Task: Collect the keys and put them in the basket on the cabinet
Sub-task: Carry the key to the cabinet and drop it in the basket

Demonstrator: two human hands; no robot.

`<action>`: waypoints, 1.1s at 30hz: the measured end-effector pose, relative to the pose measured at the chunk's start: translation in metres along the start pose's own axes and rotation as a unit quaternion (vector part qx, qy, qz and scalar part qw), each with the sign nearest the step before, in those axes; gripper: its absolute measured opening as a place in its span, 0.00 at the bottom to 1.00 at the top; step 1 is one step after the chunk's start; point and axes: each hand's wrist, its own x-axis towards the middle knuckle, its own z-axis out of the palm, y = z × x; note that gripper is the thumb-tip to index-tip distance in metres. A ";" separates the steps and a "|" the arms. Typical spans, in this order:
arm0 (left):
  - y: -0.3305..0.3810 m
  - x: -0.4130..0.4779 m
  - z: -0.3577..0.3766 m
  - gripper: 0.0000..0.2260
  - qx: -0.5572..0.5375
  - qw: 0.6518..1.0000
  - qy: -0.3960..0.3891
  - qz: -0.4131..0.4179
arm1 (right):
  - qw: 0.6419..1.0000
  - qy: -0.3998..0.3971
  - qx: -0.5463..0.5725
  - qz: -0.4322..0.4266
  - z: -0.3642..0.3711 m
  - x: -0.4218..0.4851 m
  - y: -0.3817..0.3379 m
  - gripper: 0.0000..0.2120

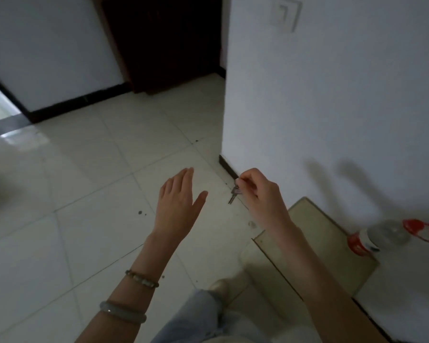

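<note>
Above tile floor (84, 169), right hand (260, 194) pinching keys (234, 193).

A single wide-angle view looks from the person's head, forward and steeply down. It faces a pale glossy tiled floor (89, 184) and a white wall corner (307, 107), with a dark wooden door (164, 43) farther off. Both forearms reach in close from the bottom edge.

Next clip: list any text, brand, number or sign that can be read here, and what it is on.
None can be read.
Bottle: its red and white label is too blurred to read.
Wall plate: a faint mark, not legible.
Keys: no markings can be made out.
</note>
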 end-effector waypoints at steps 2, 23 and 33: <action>-0.013 -0.011 -0.010 0.25 0.011 0.999 0.013 -0.030 | 1.000 -0.016 0.005 -0.012 0.012 0.005 -0.006 0.03; -0.183 0.108 -0.039 0.27 0.039 0.989 0.057 -0.130 | 0.994 -0.099 0.017 -0.052 0.145 0.200 -0.036 0.04; -0.304 0.252 -0.066 0.27 0.056 0.994 0.027 -0.090 | 0.997 -0.066 0.025 -0.010 0.224 0.358 -0.066 0.04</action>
